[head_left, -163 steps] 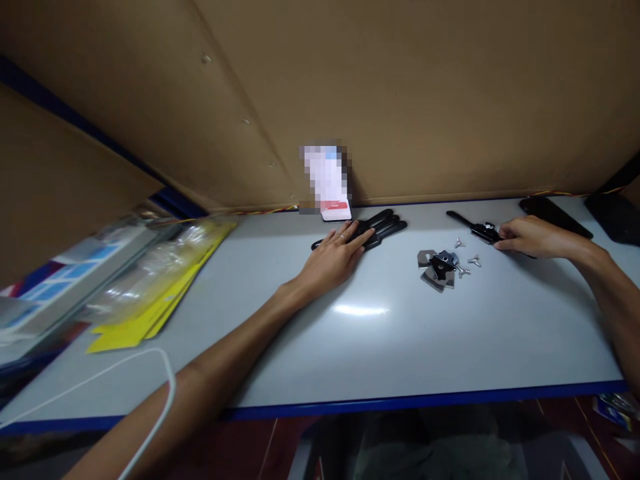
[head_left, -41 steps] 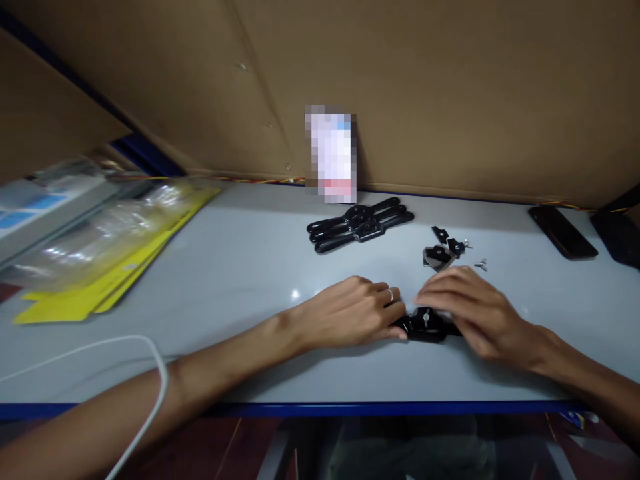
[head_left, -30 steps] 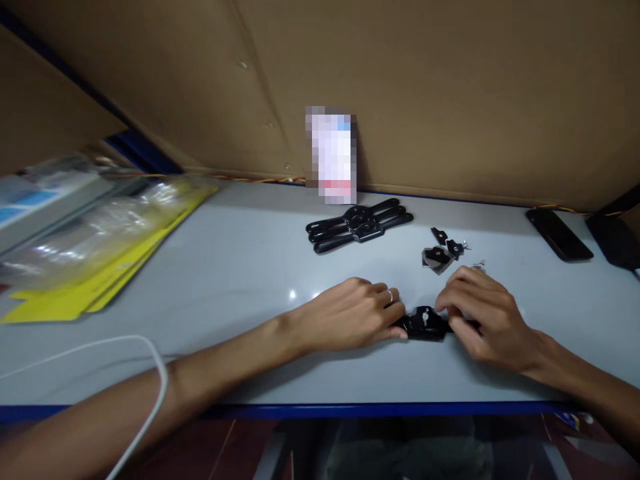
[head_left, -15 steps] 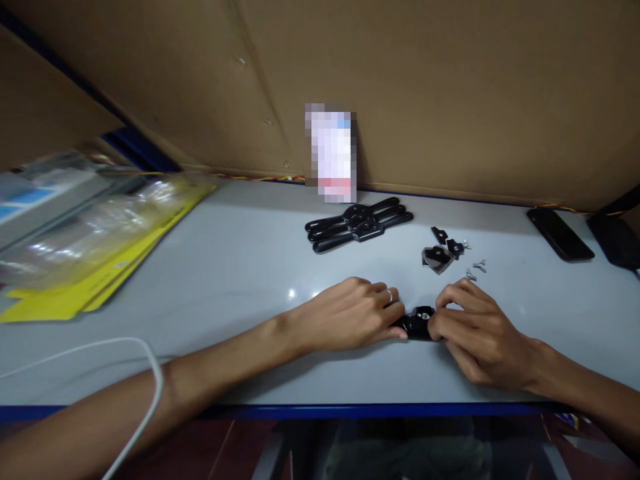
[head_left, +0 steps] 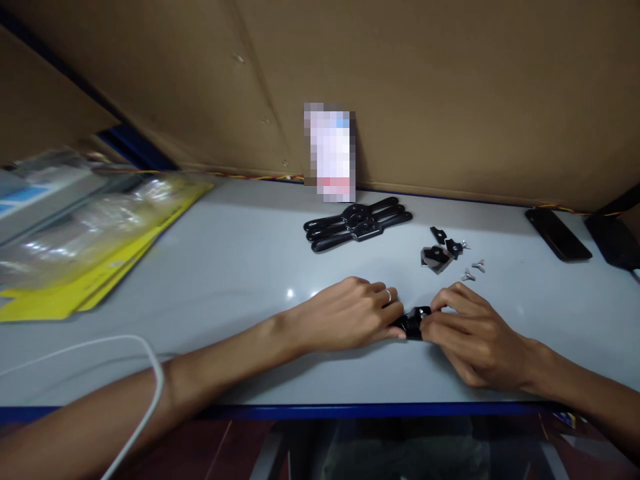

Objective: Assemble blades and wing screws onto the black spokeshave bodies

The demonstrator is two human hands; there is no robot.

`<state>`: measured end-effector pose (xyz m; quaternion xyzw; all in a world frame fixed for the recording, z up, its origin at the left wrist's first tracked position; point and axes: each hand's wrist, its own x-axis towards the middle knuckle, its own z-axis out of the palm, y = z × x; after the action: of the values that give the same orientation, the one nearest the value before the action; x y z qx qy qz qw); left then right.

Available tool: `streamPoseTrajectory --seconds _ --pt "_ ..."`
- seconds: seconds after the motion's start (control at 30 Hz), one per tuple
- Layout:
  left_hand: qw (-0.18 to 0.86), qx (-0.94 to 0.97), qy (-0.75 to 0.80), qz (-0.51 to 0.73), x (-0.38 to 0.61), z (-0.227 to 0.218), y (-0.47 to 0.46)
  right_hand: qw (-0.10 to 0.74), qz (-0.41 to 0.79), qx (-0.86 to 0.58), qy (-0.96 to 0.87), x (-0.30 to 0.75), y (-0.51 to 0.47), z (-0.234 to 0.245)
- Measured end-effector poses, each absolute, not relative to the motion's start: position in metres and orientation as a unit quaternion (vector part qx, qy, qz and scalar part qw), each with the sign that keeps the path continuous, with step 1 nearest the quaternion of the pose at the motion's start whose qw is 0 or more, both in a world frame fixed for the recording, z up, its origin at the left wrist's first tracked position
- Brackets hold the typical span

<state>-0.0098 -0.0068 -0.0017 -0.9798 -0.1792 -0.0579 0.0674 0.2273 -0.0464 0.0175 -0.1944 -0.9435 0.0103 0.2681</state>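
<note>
My left hand, a ring on one finger, is closed around one handle of a black spokeshave lying low over the table. The fingertips of my right hand are pinched over the wing screw at the middle of the same spokeshave and cover most of it. The spokeshave's right handle is hidden behind that hand. Farther back lie more black spokeshaves, side by side. Beyond my right hand are a small pile of black caps and blades and loose silver wing screws.
A dark phone and a black object lie at the back right. Clear plastic bags rest on yellow sheets at the left. A white cable crosses my left forearm. Brown board walls the table's back.
My right fingers have shifted left, from the spokeshave's right side onto its screw, which showed plainly before. My left hand keeps its hold. The view has shifted slightly.
</note>
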Motion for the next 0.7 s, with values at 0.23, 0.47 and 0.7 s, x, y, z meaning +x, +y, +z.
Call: streamPoseTrajectory --seconds 0.23,0.47,0.7 --pt "0.073 -0.979 -0.179 -0.066 -0.0104 -0.0017 -0.0072 0.275 -0.017 -0.244 -0.930 0.2288 -0.0449 0.0190" --pt "0.072 -0.979 -0.178 -0.069 -0.0108 -0.0027 -0.0074 0.250 -0.030 -0.218 -0.943 0.2272 -0.0486 0.0199" --pt "0.071 -0.979 -0.178 -0.065 -0.0098 -0.0032 -0.0067 0.249 -0.018 -0.212 -0.945 0.2285 -0.0480 0.0189"
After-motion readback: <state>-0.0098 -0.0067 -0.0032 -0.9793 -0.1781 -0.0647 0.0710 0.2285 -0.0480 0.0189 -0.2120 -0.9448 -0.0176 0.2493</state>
